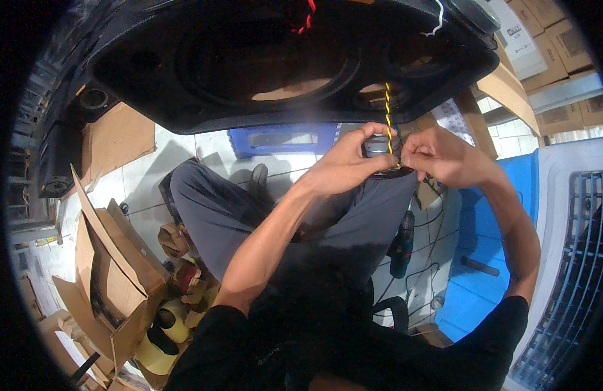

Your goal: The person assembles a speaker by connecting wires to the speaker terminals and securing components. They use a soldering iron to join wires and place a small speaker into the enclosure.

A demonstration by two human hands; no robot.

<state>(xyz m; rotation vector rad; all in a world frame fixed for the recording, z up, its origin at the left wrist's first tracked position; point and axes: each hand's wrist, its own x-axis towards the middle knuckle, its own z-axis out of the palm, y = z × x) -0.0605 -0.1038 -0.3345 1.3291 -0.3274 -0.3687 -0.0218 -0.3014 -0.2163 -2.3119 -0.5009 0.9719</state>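
Small round speaker driver (379, 146), dark metal w/ grey cap, mostly hidden btwn both hands; dark rim shows at its lower edge. A twisted yellow-black wire (388, 114) runs up from it into the big black speaker cabinet (184, 104) overhead. Cabinet is matte black w/ rounded corners and round cut-outs; tan inner surface shows through the openings.

Left hand (345, 159) curls round the driver's left side, fingers bent over its top, thumb below: gripping it. Right hand (438, 156) sits just right of it, fingertips pressed together at the wire where it meets the driver, pinching the wire as far as can be seen. Both hands touch the driver, held above the lap, just under the cabinet's edge.

Person sits in grey trousers (229, 208), black sleeves. Cordless drill (402, 244), dark, lies on the tiled floor by the right leg. Blue plastic crate (288, 138) beyond the knees. Torn brown cardboard boxes (112, 260) lower left; a blue panel (474, 274) at right.
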